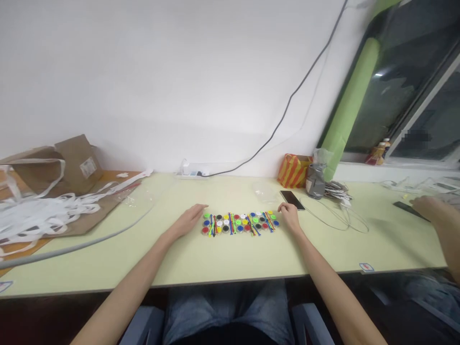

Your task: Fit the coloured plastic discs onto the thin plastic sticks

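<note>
Several small round pieces (240, 229) with coloured tops lie in rows on the pale table (230, 263). Their tops are red, blue, green, yellow, white and black. Between them lie bundles of thin coloured sticks (232, 224); their exact kind is too small to tell. My left hand (189, 220) rests on the table at the left end of this arrangement, fingers stretched toward it. At the right end lies my right hand (290, 218), its fingers loosely bent and apart, close to the outermost pieces. Neither hand appears to hold anything.
A dark phone (292, 200) lies just beyond my right hand, near white cables (345, 223). Behind stand a striped bag (293, 171) and a grey bag (316, 179). Cardboard (77, 163) and white strips (46, 215) are left. Another person's hand (431, 211) is right.
</note>
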A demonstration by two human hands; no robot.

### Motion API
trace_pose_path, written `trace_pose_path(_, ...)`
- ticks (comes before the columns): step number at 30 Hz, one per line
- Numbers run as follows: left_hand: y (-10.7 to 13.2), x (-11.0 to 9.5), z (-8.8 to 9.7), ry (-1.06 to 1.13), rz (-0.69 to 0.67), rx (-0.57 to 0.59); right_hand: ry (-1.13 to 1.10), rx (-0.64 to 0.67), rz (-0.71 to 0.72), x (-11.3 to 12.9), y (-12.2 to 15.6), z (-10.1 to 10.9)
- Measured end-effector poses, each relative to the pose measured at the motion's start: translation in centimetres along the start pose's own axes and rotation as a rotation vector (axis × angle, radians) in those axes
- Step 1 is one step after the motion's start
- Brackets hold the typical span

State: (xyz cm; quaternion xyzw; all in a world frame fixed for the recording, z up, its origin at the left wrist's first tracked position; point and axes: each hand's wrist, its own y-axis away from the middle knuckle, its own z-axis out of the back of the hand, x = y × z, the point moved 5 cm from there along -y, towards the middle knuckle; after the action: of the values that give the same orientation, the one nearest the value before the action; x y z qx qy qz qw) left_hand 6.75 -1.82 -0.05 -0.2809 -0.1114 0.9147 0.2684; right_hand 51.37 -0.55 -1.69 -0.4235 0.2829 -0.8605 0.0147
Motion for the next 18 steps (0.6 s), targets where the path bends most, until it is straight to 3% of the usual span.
trace_pose_path(3,-0.3,-0.9,0.0,0.033,-0.049,-0.010,0.003,-0.005,0.028,0.6,0.4,0.0)
trace_pose_path(6,-0.9,-0.3,0.1,0.048,-0.046,-0.050,0.009,-0.025,0.055,1.0,0.4,0.0)
trace_pose_path(13,-0.7,2.3,1.0,0.073,0.167,-0.312,0.022,-0.271,0.042,1.1,1.1,1.7)
trace_pose_path(16,-1.3,1.6,1.5,0.130,0.173,-0.408,0.004,-0.309,0.126,3.7,1.6,1.2)
trace_pose_path(18,-2.5,0.7,1.7,0.162,0.151,-0.455,-0.016,-0.237,0.284,7.4,2.1,-0.6)
